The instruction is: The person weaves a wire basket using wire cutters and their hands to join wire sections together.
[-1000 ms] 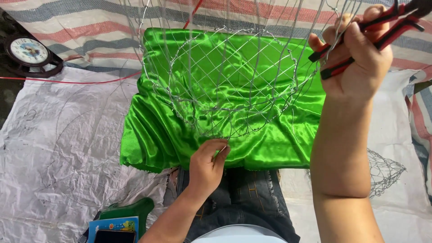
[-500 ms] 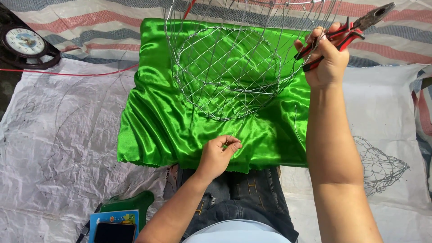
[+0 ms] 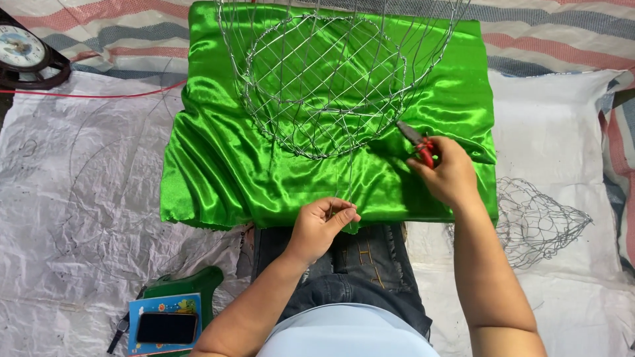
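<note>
One wire basket [image 3: 324,79] sits on one green cloth [image 3: 218,165], just beyond both hands. The left hand [image 3: 322,228] has its fingertips pinched together on a thin strand of wire [image 3: 342,178] that runs up to the basket's lower edge. The right hand [image 3: 450,175] is closed around one pair of red-handled pliers [image 3: 417,142], whose nose touches the basket's rim. A second, smaller wire form [image 3: 539,218] lies right of the right hand. Below the left forearm, one flat blue package [image 3: 162,324] carries a dark phone [image 3: 165,328]. One round clock [image 3: 23,53] stands far left of the left hand.
</note>
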